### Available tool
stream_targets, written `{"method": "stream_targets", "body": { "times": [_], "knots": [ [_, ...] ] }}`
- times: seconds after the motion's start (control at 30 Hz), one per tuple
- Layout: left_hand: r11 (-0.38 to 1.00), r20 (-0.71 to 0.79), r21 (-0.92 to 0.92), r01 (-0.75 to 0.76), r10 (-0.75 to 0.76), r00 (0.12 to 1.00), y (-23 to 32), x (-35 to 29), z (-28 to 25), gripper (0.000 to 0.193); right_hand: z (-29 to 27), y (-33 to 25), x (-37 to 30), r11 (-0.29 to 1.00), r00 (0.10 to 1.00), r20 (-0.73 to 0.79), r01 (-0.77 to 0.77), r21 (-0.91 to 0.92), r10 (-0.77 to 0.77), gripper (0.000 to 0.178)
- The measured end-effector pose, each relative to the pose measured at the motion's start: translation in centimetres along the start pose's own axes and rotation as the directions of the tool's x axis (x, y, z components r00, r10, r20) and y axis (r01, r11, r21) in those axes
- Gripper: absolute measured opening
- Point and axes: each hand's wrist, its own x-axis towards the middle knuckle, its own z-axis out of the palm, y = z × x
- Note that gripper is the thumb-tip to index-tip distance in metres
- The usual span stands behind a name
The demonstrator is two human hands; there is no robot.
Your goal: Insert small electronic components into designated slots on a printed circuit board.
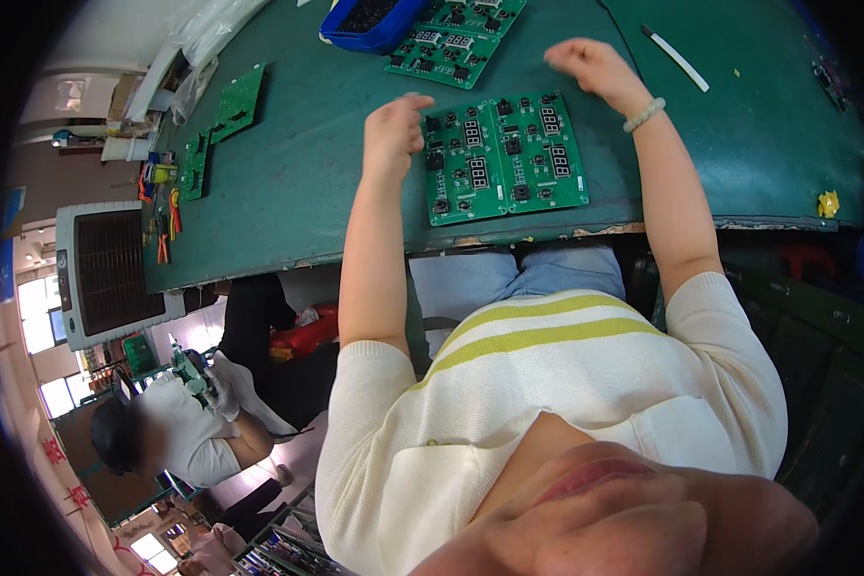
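A panel of green circuit boards (pixel 496 182) lies flat on the bench before me, set with black buttons and white-framed digit displays. My left hand (pixel 392 134) is beside its far left corner, fingers curled closed. Beyond its far right corner my right hand (pixel 595 72) hovers above the bench, fingertips drawn together in a pinch. Whatever either hand may hold is too small or hidden to make out. A second circuit board panel (pixel 451 58) lies farther back, next to a blue tray (pixel 379 34) of small black parts.
The bench (pixel 298 182) has a green top. At right lie a white and black pen-like tool (pixel 677 60) and a crumpled yellow piece (pixel 828 204). More circuit boards (pixel 235 104) and several pliers-like hand tools (pixel 168 211) are at left. A co-worker (pixel 202 422) sits beyond the left edge.
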Motion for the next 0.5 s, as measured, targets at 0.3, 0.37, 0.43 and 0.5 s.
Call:
{"method": "stream_targets", "body": {
  "times": [0.3,0.37,0.43,0.5],
  "knots": [
    [0.681,-0.001,-0.727,0.094,-0.138,0.99,0.6,-1.0,1.6,0.022,-0.6,0.3,0.4,0.743,0.982,0.093,-0.185,0.644,0.164,0.025],
    [0.702,0.001,-0.706,0.093,-0.13,0.992,0.2,-0.8,1.6,0.021,-0.6,0.1,0.5,0.775,0.965,0.195,-0.257,0.578,0.175,0.026],
    [0.626,0.086,-0.765,0.151,-0.132,0.987,-0.2,-0.5,1.4,0.022,-0.9,1.0,0.8,0.766,0.956,0.256,-0.273,0.583,0.145,0.025],
    [0.585,0.093,-0.794,0.166,-0.153,0.984,-0.3,-0.4,1.6,0.021,-1.0,1.3,0.9,0.756,0.941,0.317,-0.289,0.587,0.114,0.023]
  ]
}}
